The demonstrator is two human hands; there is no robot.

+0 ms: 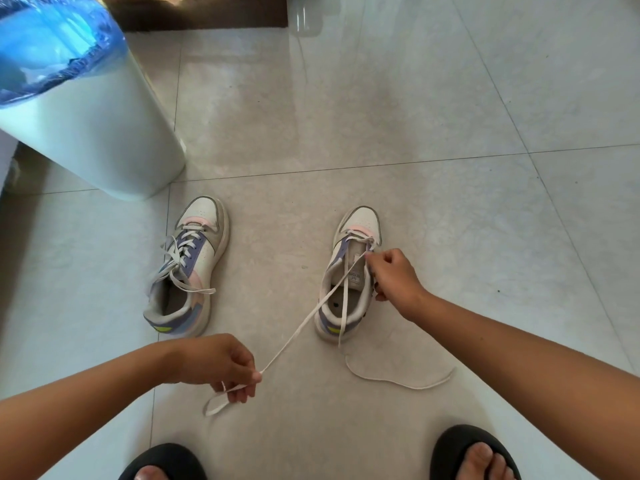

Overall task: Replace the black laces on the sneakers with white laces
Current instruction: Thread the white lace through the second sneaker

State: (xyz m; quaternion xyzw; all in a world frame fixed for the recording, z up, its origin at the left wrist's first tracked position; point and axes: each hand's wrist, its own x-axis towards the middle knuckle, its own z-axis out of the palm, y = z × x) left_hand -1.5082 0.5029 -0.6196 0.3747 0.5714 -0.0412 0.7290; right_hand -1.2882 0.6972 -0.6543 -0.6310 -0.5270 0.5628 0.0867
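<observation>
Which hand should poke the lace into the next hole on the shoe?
The right hand, probably. Its fingers already pinch the white lace right at the eyelets of the right sneaker. The left hand holds the lace's long end far back, good only for pulling slack.

Left sneaker fully white-laced; right sneaker barely threaded, white lace trailing.

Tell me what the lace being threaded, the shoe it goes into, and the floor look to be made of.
White lace: flat woven fabric, matte, hangs limp.
Right sneaker: smooth leather-like panels, possibly synthetic, with a perforated toe; rubbery-looking sole.
Floor: glossy marbled tile, judging by grout lines and reflections.
</observation>
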